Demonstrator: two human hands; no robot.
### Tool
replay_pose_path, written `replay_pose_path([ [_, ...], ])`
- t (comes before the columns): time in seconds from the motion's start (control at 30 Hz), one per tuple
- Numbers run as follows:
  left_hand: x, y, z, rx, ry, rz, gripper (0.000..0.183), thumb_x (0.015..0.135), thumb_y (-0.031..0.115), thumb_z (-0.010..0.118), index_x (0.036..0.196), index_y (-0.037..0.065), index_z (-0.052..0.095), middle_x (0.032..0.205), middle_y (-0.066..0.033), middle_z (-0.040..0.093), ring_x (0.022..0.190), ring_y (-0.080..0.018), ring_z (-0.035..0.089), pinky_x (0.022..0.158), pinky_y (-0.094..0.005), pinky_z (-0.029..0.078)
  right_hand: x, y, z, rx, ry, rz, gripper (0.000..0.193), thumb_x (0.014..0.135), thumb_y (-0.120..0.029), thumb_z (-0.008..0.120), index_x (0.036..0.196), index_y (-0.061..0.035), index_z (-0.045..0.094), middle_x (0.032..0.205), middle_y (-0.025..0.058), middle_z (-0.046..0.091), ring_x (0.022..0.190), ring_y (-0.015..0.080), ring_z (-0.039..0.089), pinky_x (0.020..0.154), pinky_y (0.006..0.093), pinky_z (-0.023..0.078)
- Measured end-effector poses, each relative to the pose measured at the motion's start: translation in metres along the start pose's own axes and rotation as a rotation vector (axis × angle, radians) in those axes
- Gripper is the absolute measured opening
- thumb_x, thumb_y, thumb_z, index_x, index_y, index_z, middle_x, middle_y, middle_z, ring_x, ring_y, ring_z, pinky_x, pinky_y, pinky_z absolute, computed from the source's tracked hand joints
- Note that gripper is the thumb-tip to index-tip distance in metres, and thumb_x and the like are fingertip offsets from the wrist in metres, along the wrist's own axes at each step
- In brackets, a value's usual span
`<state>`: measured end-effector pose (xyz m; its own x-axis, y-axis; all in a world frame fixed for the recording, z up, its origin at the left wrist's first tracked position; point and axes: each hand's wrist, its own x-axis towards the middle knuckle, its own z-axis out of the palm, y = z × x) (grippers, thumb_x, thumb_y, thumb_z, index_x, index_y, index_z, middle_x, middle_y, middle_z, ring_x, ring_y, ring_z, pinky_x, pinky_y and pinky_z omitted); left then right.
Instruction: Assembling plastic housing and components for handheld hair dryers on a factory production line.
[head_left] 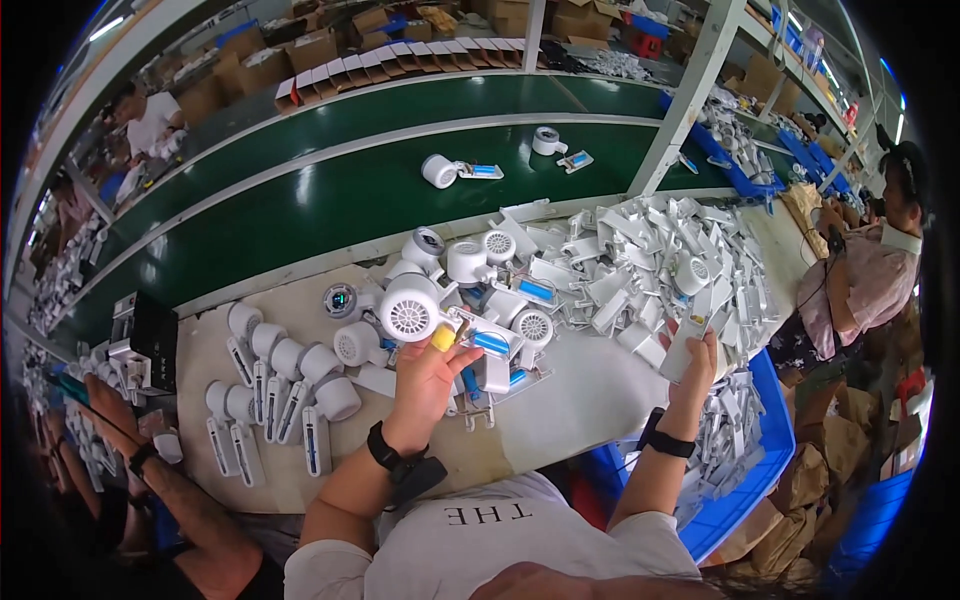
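My left hand [425, 380] is closed on a small white handheld fan [408, 310]. Its round grille faces up, and its opened handle shows a blue battery [490, 343] and thin wires. Something yellow [443, 337] covers a fingertip of that hand. At the right, my right hand [703, 358] grips a long white plastic handle cover [684, 350], held apart from the fan. Between and beyond the hands lie more fans [467, 262] with open handles, beside a large heap of white plastic handle parts [640, 260].
Fans with handles [312, 440] stand in rows at the left, near a black box [145, 345]. A green conveyor [300, 210] carries two fans behind the table. A blue bin [770, 420] of white parts sits at my right. Co-workers' arms [190, 500] are at the left; another person [870, 260] is at the right.
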<state>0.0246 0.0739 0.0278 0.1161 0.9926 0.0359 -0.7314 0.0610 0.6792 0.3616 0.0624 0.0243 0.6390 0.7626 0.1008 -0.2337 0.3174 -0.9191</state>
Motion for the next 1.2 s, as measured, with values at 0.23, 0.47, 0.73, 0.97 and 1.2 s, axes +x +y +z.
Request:
replay_pose_path([
  [0.23,0.001,-0.008,0.006,-0.066,0.078,0.005,0.023,0.088,0.018,0.05,0.109,0.008,0.052,0.115,-0.0098,0.055,0.096,-0.0198,0.055,0.089,-0.0423,0.045,-0.042,0.043,0.08,0.639,-0.869,0.794,0.04,0.091,-0.031,0.045,0.121,-0.0051,0.042,0.107,0.0125,0.056,0.07,0.0174,0.054,0.059,0.0306,0.045],
  [0.47,-0.003,-0.006,-0.01,0.038,0.169,0.097,0.022,0.088,0.013,0.05,0.109,0.005,0.051,0.109,-0.007,0.056,0.092,-0.0163,0.056,0.072,-0.0323,0.047,-0.114,0.005,0.167,-0.728,-0.976,-0.932,0.058,0.06,-0.023,0.077,0.109,-0.0033,0.053,0.098,0.0147,0.056,0.085,0.0292,0.057,0.07,0.0347,0.05],
  [0.73,-0.012,-0.012,-0.004,-0.118,0.19,0.191,0.022,0.087,0.007,0.048,0.109,0.005,0.052,0.107,-0.0048,0.056,0.096,-0.014,0.054,0.082,-0.0286,0.044,-0.115,0.004,0.184,-0.877,-0.944,-0.982,0.054,0.062,-0.017,0.071,0.11,-0.0001,0.053,0.116,0.0147,0.054,0.103,0.0316,0.054,0.084,0.0353,0.046],
  [0.97,-0.011,-0.009,0.003,-0.064,0.288,0.229,0.028,0.084,0.002,0.053,0.112,0.002,0.05,0.109,-0.0067,0.056,0.097,-0.0159,0.055,0.08,-0.0288,0.046,-0.114,0.029,0.187,-0.833,-0.964,-1.01,0.06,0.064,-0.017,0.07,0.117,0.0002,0.047,0.12,0.0165,0.051,0.109,0.0327,0.05,0.091,0.0394,0.041],
  [1.2,-0.015,0.015,0.004,0.152,0.103,0.21,0.035,0.087,0.008,0.05,0.12,0.001,0.044,0.118,-0.011,0.05,0.108,-0.0221,0.05,0.091,-0.0351,0.041,-0.101,0.037,0.172,-0.75,-1.076,-0.698,0.068,0.07,-0.02,0.07,0.125,0.0013,0.037,0.123,0.0229,0.045,0.11,0.0414,0.044,0.093,0.0436,0.037],
])
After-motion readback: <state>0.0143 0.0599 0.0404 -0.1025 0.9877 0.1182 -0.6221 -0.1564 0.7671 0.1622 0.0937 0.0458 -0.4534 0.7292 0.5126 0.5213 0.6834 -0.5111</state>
